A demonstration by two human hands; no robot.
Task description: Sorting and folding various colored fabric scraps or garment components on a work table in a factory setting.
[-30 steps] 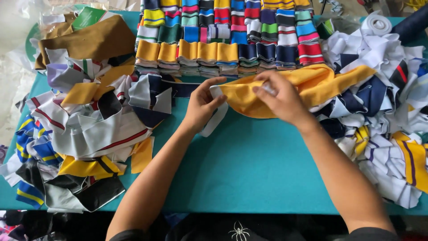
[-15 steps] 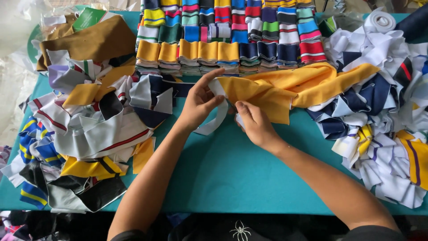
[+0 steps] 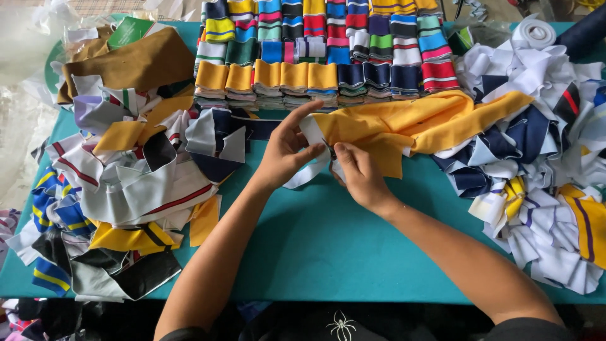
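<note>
The yellow fabric piece (image 3: 404,126), lying on the teal bench (image 3: 315,240), is now pinched at its white-trimmed end by the left hand (image 3: 284,155) and right hand (image 3: 356,173), which have drawn closer together since a second ago.

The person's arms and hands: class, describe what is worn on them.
Both forearms are bare to above the elbow. The left hand and right hand wear no gloves, rings, watch or bracelets that show. A dark garment with a small white spider-like print shows at the bottom edge.
</note>
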